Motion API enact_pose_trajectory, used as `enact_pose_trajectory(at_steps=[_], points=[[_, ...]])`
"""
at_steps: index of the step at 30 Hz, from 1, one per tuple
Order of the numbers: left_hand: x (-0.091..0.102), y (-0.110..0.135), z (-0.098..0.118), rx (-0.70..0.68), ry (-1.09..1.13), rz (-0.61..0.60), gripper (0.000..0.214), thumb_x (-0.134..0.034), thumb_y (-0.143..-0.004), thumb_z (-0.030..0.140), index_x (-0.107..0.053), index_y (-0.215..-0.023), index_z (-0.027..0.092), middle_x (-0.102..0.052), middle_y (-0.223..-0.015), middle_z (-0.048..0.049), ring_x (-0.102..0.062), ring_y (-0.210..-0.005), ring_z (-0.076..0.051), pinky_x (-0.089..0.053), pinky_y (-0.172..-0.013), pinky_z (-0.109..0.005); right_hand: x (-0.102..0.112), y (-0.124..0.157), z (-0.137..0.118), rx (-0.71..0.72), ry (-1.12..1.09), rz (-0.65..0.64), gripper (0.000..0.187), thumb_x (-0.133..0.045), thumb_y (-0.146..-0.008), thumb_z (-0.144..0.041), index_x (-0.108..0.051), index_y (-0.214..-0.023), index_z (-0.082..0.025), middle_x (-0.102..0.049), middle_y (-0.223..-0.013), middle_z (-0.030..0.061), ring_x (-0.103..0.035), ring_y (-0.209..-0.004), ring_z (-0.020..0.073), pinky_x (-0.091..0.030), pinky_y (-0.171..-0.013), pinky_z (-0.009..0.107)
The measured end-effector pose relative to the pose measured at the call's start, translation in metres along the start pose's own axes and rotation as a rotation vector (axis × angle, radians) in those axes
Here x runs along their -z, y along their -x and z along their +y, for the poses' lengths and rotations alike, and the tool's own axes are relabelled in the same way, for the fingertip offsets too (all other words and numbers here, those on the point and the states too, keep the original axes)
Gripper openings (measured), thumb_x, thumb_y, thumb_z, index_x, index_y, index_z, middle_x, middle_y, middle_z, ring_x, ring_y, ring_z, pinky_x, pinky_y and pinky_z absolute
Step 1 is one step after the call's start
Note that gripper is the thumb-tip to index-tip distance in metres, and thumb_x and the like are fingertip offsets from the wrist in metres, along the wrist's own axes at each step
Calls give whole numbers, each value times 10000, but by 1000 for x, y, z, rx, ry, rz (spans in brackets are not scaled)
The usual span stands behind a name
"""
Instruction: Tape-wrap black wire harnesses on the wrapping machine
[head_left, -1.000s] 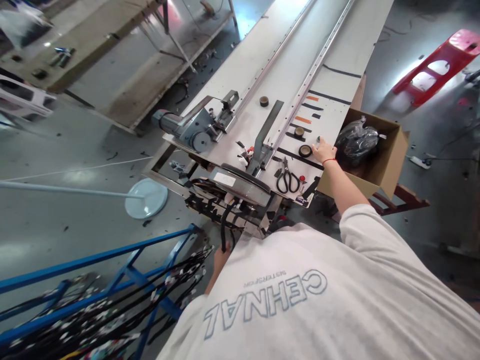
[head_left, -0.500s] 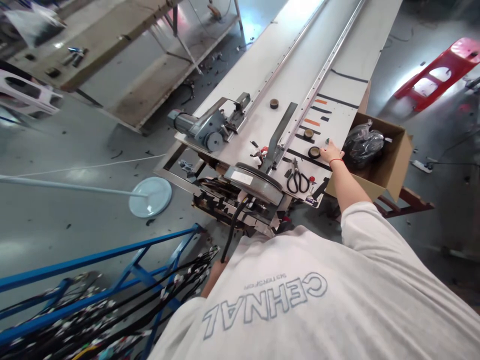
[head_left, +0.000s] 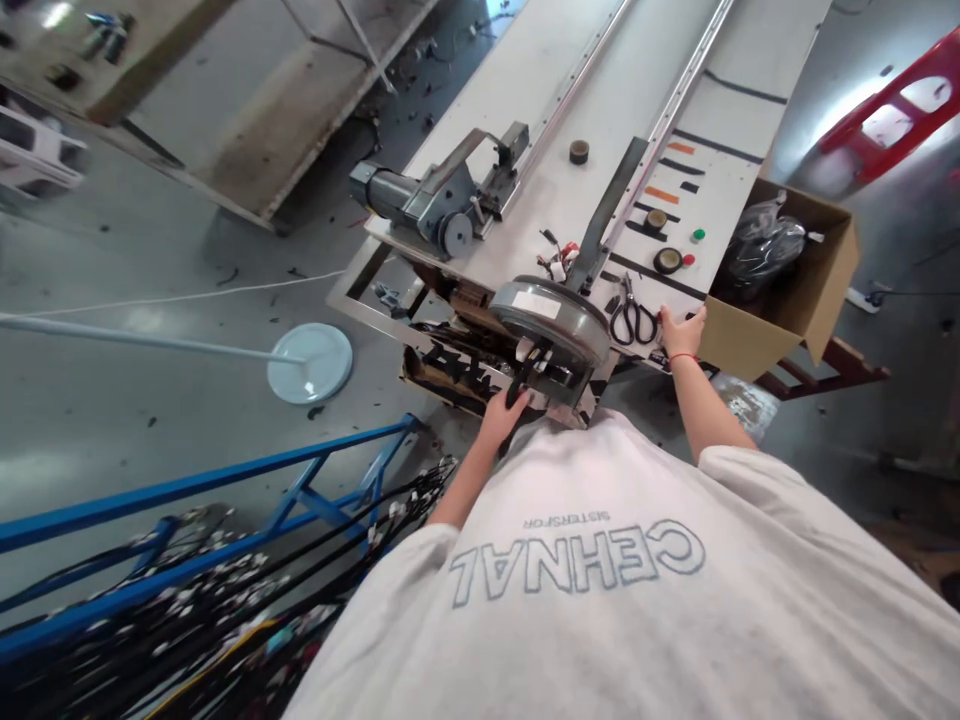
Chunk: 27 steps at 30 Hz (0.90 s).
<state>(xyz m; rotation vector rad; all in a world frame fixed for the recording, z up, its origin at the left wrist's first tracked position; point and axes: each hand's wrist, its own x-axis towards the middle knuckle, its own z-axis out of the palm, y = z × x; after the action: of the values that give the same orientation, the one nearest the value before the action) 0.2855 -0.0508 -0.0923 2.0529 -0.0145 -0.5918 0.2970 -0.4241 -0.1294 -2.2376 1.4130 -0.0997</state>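
Right hand [head_left: 681, 330] drawn back beside scissors [head_left: 631, 308]; its grasp can't be told. Black cable [head_left: 516, 388] is gripped by left hand [head_left: 505, 414], just below grey disc [head_left: 574, 325]. Black-filled plastic bag [head_left: 759, 255] is contained in cardboard box [head_left: 739, 335] beyond right hand. White table [head_left: 626, 70] is positioned ahead of both hands, blue rack [head_left: 225, 476] left of left hand.

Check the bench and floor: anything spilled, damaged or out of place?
Dark scraps lie scattered on the floor, one beside the pale blue round base; they look like untidied litter, though too small to identify. I see no clear spill or damage on the bench.
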Motion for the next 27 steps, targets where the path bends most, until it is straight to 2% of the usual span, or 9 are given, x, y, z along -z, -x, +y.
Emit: enact_pose_trajectory(at_steps=[3, 5, 10, 14, 18, 24, 27], points=[[-6, -27, 9, -16, 68, -55, 374, -514, -924, 501, -611, -835, 151, -542, -599, 19, -504, -567, -122, -417, -587, -236, -2, -4, 0, -16, 10, 35, 890, -474, -894, -598, -215, -1545, -49, -402, -1487, 279, -465, -1343, 330, -401, -1075, 415], [-6, -34, 14, -62, 31, -74, 378, -457, -955, 472, -578, -769, 166, -524, -585, 18, -483, -555, -120, -395, -580, -237, -5, -4, 1, -22, 27, 55, 861, -432, -906, -617, -222, -1550, -85, -426, -1469, 270, -494, -1311, 350, -418, -1049, 449], [2, -18, 11, -160, -122, -46, 398, -411, -971, 425, -520, -672, 185, -545, -603, -7, -538, -661, -149, -410, -644, -247, -8, -5, 3, -22, 24, 75, 886, -424, -898, -649, -226, -1550, -84, -429, -1457, 276, -506, -1289, 368, -423, -1034, 468], [3, -11, 2, -158, -83, -30, 414, -405, -972, 459, -529, -689, 183, -553, -608, -8, -544, -650, -149, -417, -640, -244, -8, -7, 2, 0, 20, 80, 877, -419, -911, -637, -231, -1548, -65, -409, -1466, 287, -479, -1315, 367, -420, -1040, 460], [6, -12, -4, -156, -82, -13, 405, -414, -968, 457, -532, -694, 182, -516, -573, 1, -520, -611, -148, -416, -624, -250, -9, -8, 0, -12, 23, 85, 877, -413, -912, -645, -247, -1544, -59, -423, -1452, 289, -511, -1279, 383, -427, -1029, 479], [2, -9, -12, -133, -42, 41, 398, -429, -944, 484, -534, -713, 177, -519, -608, -2, -505, -616, -140, -397, -610, -245, -12, -12, 2, -4, 75, 88, 883, -327, -924, -687, -224, -1552, -75, -424, -1436, 298, -525, -1269, 382, -450, -1001, 485], [-1, -8, -15, -136, 45, 52, 418, -450, -925, 529, -568, -755, 165, -506, -606, 7, -472, -574, -123, -374, -569, -237, -15, -16, 5, 20, 29, 106, 870, -390, -916, -678, -254, -1543, -91, -425, -1444, 292, -497, -1299, 380, -431, -1031, 506]])
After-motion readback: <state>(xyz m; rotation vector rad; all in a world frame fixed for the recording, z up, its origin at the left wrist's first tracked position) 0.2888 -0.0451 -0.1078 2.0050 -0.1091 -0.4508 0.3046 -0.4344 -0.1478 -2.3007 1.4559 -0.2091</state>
